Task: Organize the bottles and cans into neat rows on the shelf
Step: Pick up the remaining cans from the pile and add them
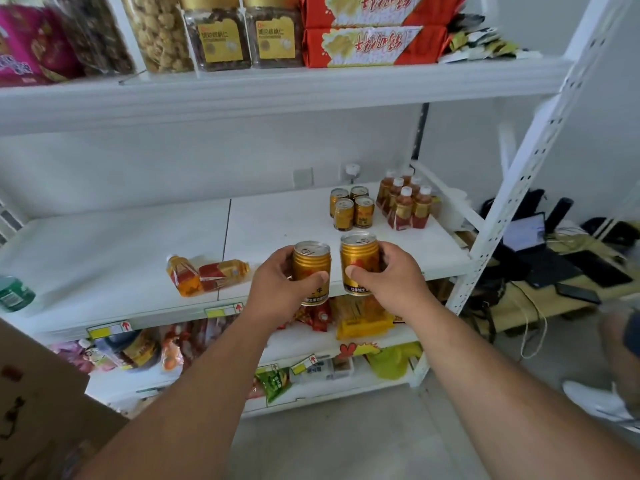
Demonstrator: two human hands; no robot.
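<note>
Forearms reach in from below, each hand grasping one upright gold can in front of the middle shelf [121, 258]. The left hand [277, 289] wraps the left can [311, 270], thumb across its front; the right hand [391, 275] holds the right can [359, 263] the same way, the two cans just apart. Left on the shelf, two orange bottles [204, 273] lie on their sides, touching. Farther back to the right, four gold cans [351, 208] stand in a square, with a cluster of upright brown bottles [405, 200] just beside them.
</note>
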